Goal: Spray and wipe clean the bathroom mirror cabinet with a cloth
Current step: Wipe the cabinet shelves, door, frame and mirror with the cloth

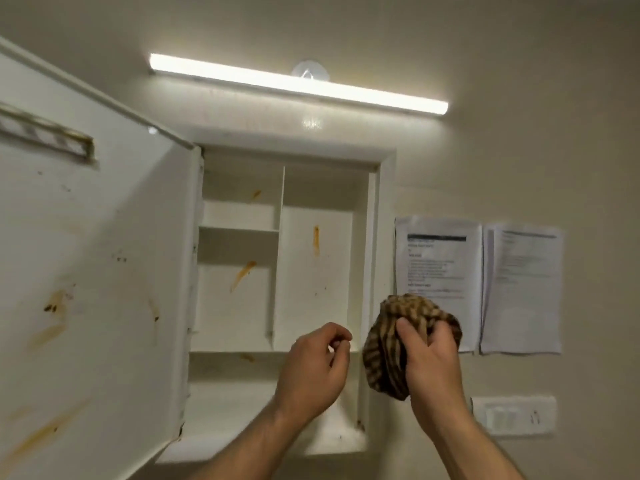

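The white mirror cabinet (374,237) stands open on the wall, its shelves bare and marked with orange-brown streaks. Its door (90,271) swings out to the left, the inner face smeared with brown and yellowish stains. My right hand (433,362) grips a bunched brown-and-tan striped cloth (384,348) in front of the cabinet's right frame. My left hand (315,368) hovers before the lower shelf, fingers curled, holding nothing that I can see. No spray bottle is in view.
A lit tube light (298,83) runs above the cabinet. Two printed sheets (440,271) are stuck to the wall on the right, with a white switch plate (512,415) below them.
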The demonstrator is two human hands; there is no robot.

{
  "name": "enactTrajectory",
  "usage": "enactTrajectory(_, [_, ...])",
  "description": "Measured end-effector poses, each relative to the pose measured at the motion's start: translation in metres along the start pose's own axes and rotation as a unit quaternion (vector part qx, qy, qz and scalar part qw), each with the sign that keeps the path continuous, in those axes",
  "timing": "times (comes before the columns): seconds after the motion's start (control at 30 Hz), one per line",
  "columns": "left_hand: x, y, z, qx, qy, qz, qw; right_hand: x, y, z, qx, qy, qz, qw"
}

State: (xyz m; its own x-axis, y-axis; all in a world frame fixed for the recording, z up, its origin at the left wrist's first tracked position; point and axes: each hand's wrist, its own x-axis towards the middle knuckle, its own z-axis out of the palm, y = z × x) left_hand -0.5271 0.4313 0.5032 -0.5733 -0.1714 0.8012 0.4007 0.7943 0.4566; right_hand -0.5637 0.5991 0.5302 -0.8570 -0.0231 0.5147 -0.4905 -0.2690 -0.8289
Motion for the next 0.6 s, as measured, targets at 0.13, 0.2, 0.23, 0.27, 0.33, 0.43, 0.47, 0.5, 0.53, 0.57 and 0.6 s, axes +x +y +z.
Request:
enactTrajectory(0.13, [0.070,0.030,-0.027,0.140,0.014,0.107,0.984,0.067,-0.054,0.010,-0.159,0.042,-0.165,0.973])
enactTrajectory(0.2, [0.103,0.046,-0.042,0.218,0.026,0.151,0.964,0.096,-0.078,0.021,-0.250,0.051,-0.227,0.940])
enactTrajectory(0.23, [0.118,0.053,-0.050,0.252,0.034,0.168,0.952,0.109,-0.089,0.029,-0.290,0.051,-0.259,0.920])
enactTrajectory(0.27, [0.131,0.059,-0.056,0.282,0.047,0.181,0.941,0.121,-0.098,0.036,-0.320,0.043,-0.290,0.901])
enactTrajectory(0.33, [0.156,0.070,-0.068,0.331,0.082,0.204,0.918,0.147,-0.117,0.051,-0.379,0.012,-0.341,0.860])
enactTrajectory(0.43, [0.182,0.080,-0.083,0.384,0.124,0.210,0.891,0.178,-0.138,0.072,-0.456,-0.056,-0.393,0.796])
enactTrajectory(0.47, [0.188,0.082,-0.088,0.397,0.136,0.212,0.883,0.187,-0.140,0.079,-0.454,-0.070,-0.409,0.789])
enactTrajectory(0.5, [0.192,0.083,-0.091,0.409,0.143,0.212,0.876,0.192,-0.139,0.082,-0.446,-0.073,-0.424,0.785])
enactTrajectory(0.53, [0.197,0.083,-0.094,0.419,0.149,0.210,0.871,0.195,-0.135,0.084,-0.438,-0.066,-0.436,0.784])
enactTrajectory(0.57, [0.199,0.082,-0.096,0.426,0.152,0.206,0.868,0.193,-0.127,0.083,-0.423,-0.066,-0.437,0.791])
enactTrajectory(0.6, [0.200,0.081,-0.098,0.433,0.152,0.198,0.866,0.187,-0.116,0.079,-0.392,-0.071,-0.431,0.810])
